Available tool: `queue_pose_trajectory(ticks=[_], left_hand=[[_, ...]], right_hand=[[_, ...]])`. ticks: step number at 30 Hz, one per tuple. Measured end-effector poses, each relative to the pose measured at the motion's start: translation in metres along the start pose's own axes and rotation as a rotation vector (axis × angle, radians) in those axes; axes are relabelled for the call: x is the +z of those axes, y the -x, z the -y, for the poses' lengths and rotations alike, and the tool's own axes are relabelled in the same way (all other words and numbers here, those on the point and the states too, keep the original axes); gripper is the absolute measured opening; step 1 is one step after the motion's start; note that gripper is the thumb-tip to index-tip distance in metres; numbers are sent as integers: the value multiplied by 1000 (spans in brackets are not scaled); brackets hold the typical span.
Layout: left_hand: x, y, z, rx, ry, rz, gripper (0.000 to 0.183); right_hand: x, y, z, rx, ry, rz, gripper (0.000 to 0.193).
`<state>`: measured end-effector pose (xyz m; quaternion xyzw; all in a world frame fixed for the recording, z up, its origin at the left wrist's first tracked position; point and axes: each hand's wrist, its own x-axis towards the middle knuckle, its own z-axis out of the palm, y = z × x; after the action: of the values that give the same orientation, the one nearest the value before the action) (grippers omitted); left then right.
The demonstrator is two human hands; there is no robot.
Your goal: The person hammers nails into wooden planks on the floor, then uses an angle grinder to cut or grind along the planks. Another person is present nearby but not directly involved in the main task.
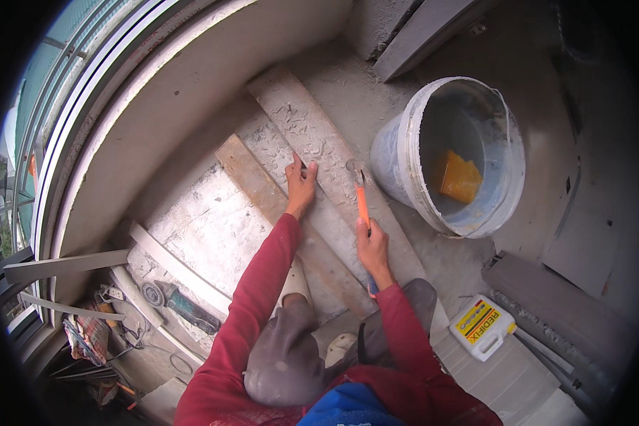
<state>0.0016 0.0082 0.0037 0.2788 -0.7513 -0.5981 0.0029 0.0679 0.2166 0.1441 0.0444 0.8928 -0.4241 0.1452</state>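
Note:
My right hand (373,248) is wrapped round an orange-handled hammer (363,202). Its metal head lies over the long dusty plank (319,135), whose face carries dried mortar. On this plank's left edge rests my left hand (302,186), thumb and forefinger apart, the other fingers partly hidden. A small dark gap shows between them; I cannot make out anything held there. A narrower brown board (259,177) runs alongside, left of that hand and beneath my left forearm.
A large white bucket (408,163) with a yellow piece (461,177) inside stands at right. A white jug (481,328) with a yellow label lies lower right. An angle grinder (184,309), pale strips (177,263) and cables are at left, below the curved wall (156,106) and window.

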Motion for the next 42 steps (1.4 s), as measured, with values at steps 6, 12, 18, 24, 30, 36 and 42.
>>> queue_pose_trajectory(ticks=[6, 12, 18, 24, 30, 36, 42], left_hand=[[4, -1, -5, 15, -57, -42, 85], [21, 5, -14, -37, -138, -214, 85], [4, 0, -42, 232, -526, -367, 79], [-35, -14, -50, 450, -838, -129, 76], [-34, -10, -45, 501, -744, -164, 70], [-33, -44, -42, -287, 52, -96, 61], [-41, -62, -54, -478, -44, -58, 65]], right_hand=[[-8, 7, 12, -9, -18, -24, 49], [-22, 15, 8, 8, 48, -16, 49], [-17, 8, 4, 10, 32, 19, 45], [-14, -28, 40, -112, 5, 132, 29], [-14, -57, 79, -223, -162, 152, 38], [9, -91, 86, -166, -42, 174, 49], [19, -121, 90, -317, -91, 123, 55]])
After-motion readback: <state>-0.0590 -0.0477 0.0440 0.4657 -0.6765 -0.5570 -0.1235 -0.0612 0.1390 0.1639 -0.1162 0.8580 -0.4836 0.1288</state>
